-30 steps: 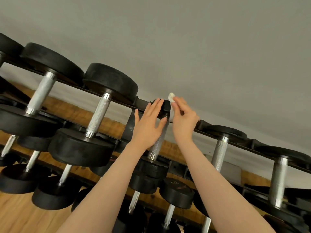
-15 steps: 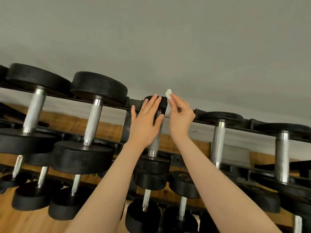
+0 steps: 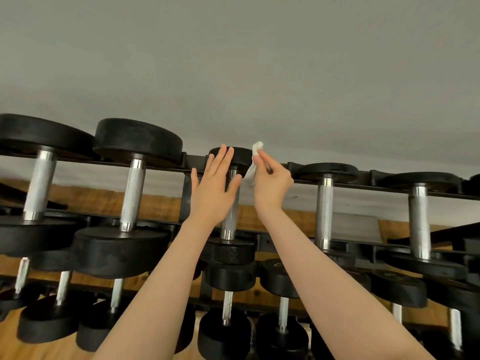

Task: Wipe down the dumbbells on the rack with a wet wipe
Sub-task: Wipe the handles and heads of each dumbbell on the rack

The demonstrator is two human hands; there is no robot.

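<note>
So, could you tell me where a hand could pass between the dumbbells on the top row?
Widest gap: between the small dumbbell under the left hand and the next dumbbell rightward, though the right hand and wipe sit there. The two big dumbbells at left are crowded together.

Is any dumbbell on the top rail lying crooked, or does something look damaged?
Nothing stands out. The dumbbells on the top rail sit parallel in their cradles. The left hand lies flat on one; the right hand pinches the wipe.
</note>
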